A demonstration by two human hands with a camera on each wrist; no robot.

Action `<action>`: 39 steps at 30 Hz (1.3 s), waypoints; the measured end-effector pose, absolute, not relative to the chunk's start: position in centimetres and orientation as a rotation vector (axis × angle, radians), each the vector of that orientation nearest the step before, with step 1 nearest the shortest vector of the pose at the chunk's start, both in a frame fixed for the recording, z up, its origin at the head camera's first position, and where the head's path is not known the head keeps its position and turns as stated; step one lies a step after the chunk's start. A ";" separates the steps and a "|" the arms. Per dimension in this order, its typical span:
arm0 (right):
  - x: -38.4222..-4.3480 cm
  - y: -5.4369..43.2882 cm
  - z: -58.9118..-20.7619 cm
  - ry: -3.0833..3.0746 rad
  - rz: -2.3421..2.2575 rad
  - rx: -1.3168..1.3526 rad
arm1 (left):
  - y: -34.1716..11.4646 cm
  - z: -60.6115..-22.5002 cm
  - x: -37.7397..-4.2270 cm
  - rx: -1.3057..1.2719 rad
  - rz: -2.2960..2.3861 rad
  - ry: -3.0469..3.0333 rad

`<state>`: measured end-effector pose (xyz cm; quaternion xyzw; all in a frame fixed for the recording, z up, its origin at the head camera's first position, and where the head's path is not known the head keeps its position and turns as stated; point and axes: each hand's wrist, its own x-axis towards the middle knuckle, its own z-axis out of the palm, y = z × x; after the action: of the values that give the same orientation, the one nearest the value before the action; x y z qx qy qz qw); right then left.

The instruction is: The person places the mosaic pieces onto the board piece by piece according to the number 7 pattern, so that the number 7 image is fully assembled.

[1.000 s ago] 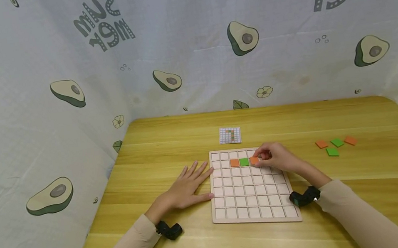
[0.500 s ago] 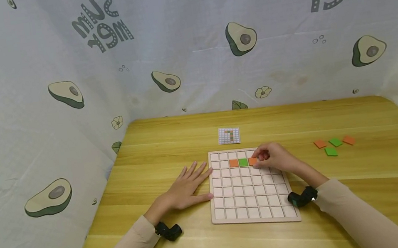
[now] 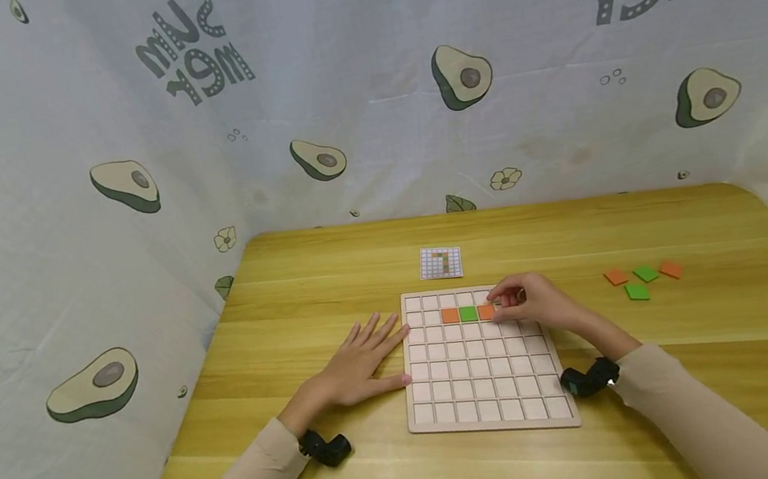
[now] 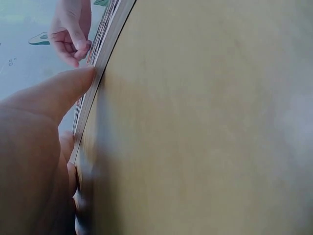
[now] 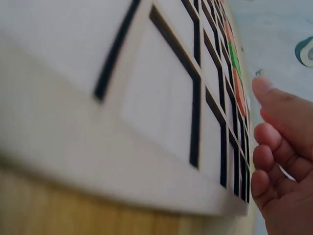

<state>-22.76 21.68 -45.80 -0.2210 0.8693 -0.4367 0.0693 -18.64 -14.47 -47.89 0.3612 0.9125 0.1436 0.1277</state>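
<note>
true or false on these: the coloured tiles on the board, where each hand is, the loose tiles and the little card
1. Three tiles sit side by side on the board: an orange one, a green one, another orange one. True.

2. The left hand is pinching the green tile. False: its fingers are spread, and its thumb touches the board's left edge.

3. The right hand is at the row's right-hand orange tile. True.

4. All the loose tiles are orange. False: two are orange and two are green.

5. The small card lies beyond the board's far edge. True.
</note>
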 end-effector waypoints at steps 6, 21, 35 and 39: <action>-22.5 23.6 -45.0 2.676 -1.342 -0.644 | -14.5 -47.9 -18.6 1.054 0.434 2.653; -20.9 30.0 -44.2 2.831 -1.422 -0.527 | -14.6 -47.8 -18.8 1.065 0.439 2.650; -18.7 36.7 -44.8 2.900 -1.396 -0.198 | -14.5 -47.8 -18.7 1.066 0.447 2.639; -18.3 38.2 -45.3 2.917 -1.334 -0.134 | -14.5 -47.8 -18.7 1.063 0.446 2.640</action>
<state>-18.35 38.17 -45.31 -0.0417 0.9081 -0.4152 -0.0342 -18.71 -14.50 -47.84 0.3659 0.9087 0.1535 0.1300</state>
